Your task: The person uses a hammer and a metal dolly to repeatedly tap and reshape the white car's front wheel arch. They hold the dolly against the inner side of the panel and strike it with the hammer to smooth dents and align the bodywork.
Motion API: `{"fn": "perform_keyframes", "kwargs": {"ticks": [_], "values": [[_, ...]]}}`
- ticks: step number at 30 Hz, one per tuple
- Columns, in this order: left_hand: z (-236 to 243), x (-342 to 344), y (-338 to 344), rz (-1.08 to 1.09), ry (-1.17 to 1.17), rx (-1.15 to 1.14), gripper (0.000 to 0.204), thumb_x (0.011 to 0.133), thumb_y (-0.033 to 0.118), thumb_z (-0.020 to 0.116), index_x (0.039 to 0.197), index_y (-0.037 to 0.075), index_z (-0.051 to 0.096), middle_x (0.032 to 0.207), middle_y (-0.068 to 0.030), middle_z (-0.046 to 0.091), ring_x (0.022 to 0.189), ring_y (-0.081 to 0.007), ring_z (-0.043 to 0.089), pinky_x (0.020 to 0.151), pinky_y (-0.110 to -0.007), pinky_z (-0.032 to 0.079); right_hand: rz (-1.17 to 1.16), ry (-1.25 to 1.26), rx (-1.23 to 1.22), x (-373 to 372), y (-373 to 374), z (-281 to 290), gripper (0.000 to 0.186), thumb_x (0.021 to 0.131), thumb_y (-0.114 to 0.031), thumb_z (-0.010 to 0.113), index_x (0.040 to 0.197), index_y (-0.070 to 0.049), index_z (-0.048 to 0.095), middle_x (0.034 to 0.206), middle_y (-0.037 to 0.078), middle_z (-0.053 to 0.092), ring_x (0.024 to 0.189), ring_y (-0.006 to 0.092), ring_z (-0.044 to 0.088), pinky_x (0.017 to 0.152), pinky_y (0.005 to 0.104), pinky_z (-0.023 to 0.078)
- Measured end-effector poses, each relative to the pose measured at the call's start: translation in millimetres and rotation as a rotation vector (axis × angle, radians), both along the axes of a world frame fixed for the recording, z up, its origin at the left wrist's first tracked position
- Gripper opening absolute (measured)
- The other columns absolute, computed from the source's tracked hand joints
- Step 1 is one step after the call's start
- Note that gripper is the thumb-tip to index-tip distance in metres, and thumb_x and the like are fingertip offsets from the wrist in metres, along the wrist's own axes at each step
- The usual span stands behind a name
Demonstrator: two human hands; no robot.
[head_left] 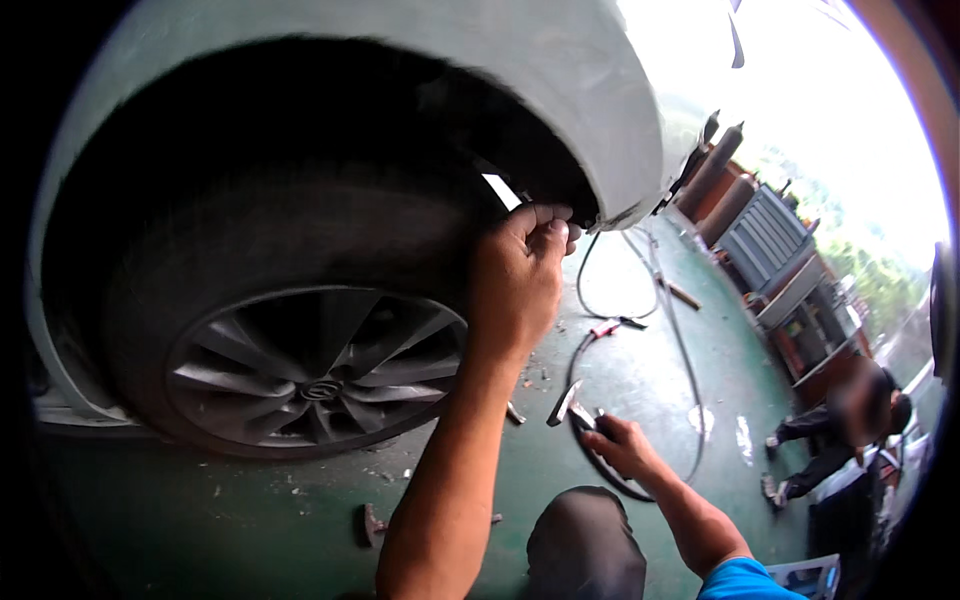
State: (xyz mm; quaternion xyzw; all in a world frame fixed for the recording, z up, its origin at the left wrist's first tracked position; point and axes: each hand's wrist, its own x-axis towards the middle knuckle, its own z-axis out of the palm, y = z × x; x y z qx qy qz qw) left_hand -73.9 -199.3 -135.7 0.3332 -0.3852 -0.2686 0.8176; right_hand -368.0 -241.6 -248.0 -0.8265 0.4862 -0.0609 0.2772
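Observation:
My left hand (530,245) is raised at the front lower end of a white car's wheel arch (600,120). Its fingers are curled closed beside the bumper's lower corner; whatever they grip is hidden. Behind that wrist stands the dark tire (250,240) with its silver spoked wheel rim (317,390). Lower down and to the right, my right hand (622,447) is wrapped around the handle of a hammer (567,403). The hammer's metal head points up and left, apart from the car.
A dark hose (690,350) loops over the green floor, near a red-handled tool (605,328) and a wooden handle (684,294). Another hammer head (373,525) lies lower left. Gas cylinders (715,170) and a grey cabinet (765,235) stand back right; a person (840,430) crouches at right.

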Motion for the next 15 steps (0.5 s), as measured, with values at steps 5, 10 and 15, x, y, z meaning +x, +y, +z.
{"fn": "perform_keyframes", "kwargs": {"ticks": [5, 10, 15], "values": [[2, 10, 15, 0.016, 0.018, 0.014, 0.022, 0.1, 0.01, 0.053, 0.112, -0.002, 0.067, 0.096, -0.0082, 0.073, 0.088, -0.0129, 0.068, 0.08, -0.027, 0.053, -0.164, 0.126, 0.129, -9, -3, -14, 0.04, 0.092, -0.039, 0.067, 0.094, 0.001, 0.066, 0.069, 0.008, 0.059, 0.063, 0.0146, 0.054, 0.058, 0.0365, 0.046], [-12, 11, 6, 0.085, -0.082, -0.024, 0.022, 0.1, 0.009, 0.052, 0.111, -0.004, 0.066, 0.095, -0.0088, 0.071, 0.087, -0.0149, 0.065, 0.083, -0.028, 0.052, -0.087, -0.14, 0.113, 19, -5, 35, 0.028, 0.095, -0.029, 0.067, 0.091, -0.002, 0.061, 0.068, 0.002, 0.057, 0.061, 0.0107, 0.053, 0.054, 0.031, 0.043], [-5, 15, 29, -0.087, 0.073, -0.015, 0.025, 0.1, 0.015, 0.057, 0.118, -0.001, 0.065, 0.102, -0.0079, 0.071, 0.091, -0.013, 0.067, 0.082, -0.026, 0.051, -0.061, 0.054, 0.237, 41, -23, 34, 0.036, 0.098, -0.036, 0.063, 0.083, -0.004, 0.057, 0.067, 0.001, 0.056, 0.06, 0.0099, 0.051, 0.054, 0.0307, 0.043]]}}
